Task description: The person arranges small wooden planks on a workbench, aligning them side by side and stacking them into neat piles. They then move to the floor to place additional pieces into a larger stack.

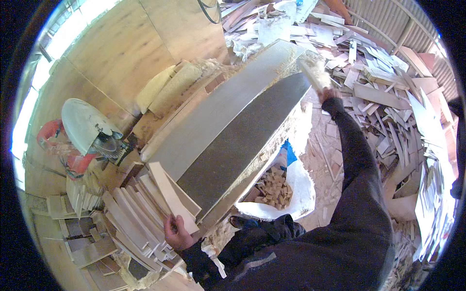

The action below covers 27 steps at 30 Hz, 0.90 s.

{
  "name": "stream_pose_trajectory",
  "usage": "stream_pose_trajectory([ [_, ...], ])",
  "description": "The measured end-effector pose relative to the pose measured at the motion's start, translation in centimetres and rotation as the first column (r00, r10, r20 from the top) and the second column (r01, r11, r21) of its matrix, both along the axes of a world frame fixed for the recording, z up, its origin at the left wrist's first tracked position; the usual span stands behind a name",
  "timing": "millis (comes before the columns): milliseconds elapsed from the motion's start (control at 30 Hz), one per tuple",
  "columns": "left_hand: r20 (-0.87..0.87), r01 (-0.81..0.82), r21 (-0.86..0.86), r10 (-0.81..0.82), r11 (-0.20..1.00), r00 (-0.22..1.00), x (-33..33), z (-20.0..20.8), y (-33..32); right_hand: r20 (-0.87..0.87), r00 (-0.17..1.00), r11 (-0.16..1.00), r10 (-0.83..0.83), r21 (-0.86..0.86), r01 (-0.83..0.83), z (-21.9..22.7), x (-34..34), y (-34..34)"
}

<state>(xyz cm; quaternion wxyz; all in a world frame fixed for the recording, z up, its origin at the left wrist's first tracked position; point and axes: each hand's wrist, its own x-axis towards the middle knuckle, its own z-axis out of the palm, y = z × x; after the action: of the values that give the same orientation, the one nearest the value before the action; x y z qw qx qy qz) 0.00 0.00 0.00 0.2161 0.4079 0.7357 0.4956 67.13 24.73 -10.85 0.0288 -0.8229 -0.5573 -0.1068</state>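
My left hand (178,234) is closed on the near end of a thin wooden board (171,196). That board leans at the front of a row of similar upright boards (133,208). Stretched far out to the right, my right hand (330,95) grips a pale flat wooden piece (314,75), blurred at its far end. It is over the far end of a long bench with a light grey strip (218,104) and a dark strip (247,133). The fingers of my right hand are partly hidden by its sleeve.
A circular saw (90,128) with a pale guard and exposed blade sits at the left. A white sack (303,194) of small wood blocks (274,189) stands beside the bench. Wood offcuts (383,97) pile up at the right and back. Sawdust (264,160) lines the bench edge.
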Motion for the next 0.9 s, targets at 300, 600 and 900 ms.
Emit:
stream_pose_trajectory([
  [300,0.153,0.015,0.023,-0.018,1.000,0.988,-0.2,-1.1,0.1,-0.108,0.672,0.661,0.732,-0.123,-0.740,2.6,-21.2,-9.3],
  [600,0.155,-0.030,-0.025,0.034,0.999,0.987,-1.8,-1.5,-1.7,0.090,0.993,0.992,-0.082,0.098,0.074,5.9,-5.4,-4.1],
  [900,0.232,-0.114,0.089,0.091,0.989,0.968,0.8,-1.0,-0.2,-0.465,0.535,0.515,0.705,-0.183,-0.838,2.3,-36.6,-13.4],
])
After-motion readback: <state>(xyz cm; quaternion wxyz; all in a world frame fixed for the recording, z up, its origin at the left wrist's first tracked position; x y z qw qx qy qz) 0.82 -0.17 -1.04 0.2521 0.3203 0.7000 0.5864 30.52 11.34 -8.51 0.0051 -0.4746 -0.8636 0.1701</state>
